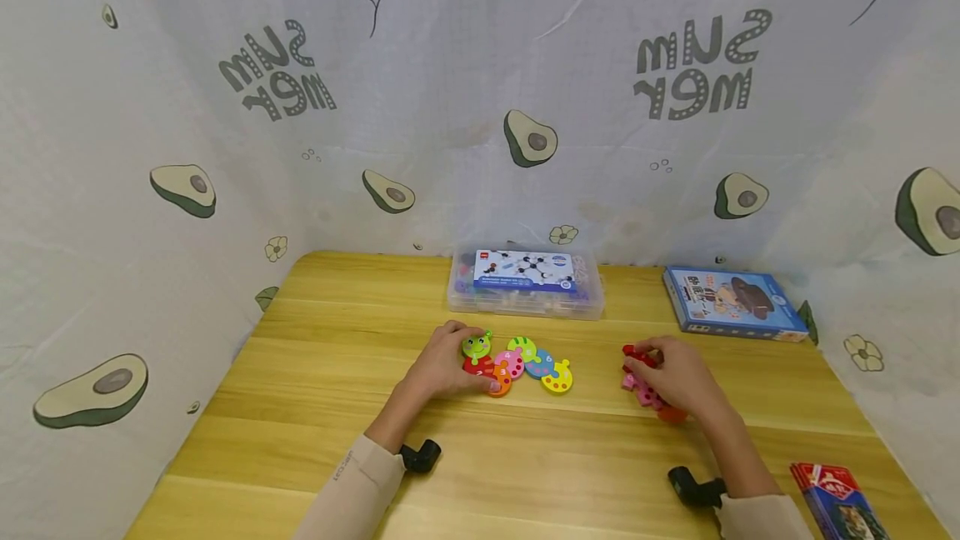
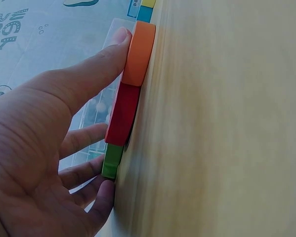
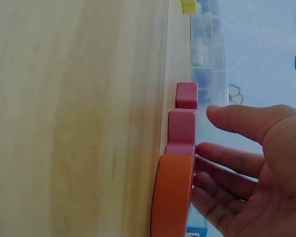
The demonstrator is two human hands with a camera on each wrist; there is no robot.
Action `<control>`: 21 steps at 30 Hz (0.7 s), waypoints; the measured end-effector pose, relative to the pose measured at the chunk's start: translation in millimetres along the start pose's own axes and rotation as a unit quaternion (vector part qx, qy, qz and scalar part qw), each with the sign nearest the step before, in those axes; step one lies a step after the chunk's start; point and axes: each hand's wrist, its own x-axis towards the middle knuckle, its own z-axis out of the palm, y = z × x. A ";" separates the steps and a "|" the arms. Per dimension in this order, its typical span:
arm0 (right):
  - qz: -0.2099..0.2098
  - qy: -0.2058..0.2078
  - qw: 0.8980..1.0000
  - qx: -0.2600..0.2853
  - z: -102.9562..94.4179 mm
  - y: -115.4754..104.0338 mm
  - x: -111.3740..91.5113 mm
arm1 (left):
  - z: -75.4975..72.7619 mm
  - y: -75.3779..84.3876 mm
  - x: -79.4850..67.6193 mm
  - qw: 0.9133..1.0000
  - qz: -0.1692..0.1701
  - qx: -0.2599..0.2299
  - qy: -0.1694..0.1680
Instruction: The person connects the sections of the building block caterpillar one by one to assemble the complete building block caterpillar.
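A flat caterpillar puzzle lies on the table with a smiling green head [image 1: 477, 346], then red, orange, pink, green, blue and yellow pieces. Over its left end is my left hand [image 1: 447, 363], fingers by the head and red piece [image 2: 123, 113]. The thumb rests on the orange piece [image 2: 140, 54]. To the right, my right hand [image 1: 677, 375] hovers low over a second group: a red piece [image 1: 640, 356], pink pieces [image 1: 645, 392] and an orange piece [image 3: 172, 197]. Its fingertips touch the far side of these pieces, thumb apart from them; the hand partly hides the group.
Behind the puzzle stands a clear plastic case [image 1: 525, 302] with a molecule-model label. A blue picture box [image 1: 731, 304] lies at the back right. Red and blue booklets [image 1: 836, 498] lie near the front right corner. A patterned curtain [image 1: 450, 90] hangs behind the wooden table [image 1: 315, 407].
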 end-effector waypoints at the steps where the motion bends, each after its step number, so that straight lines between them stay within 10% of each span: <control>1: -0.002 -0.002 1.000 -0.006 0.0 0.0 0.7 | 0.0 0.1 0.1 1.000 0.000 0.000 0.000; 21: 0.016 -0.028 0.999 0.028 10.5 -7.8 11.0 | 0.5 -0.3 0.3 1.000 0.005 0.005 0.002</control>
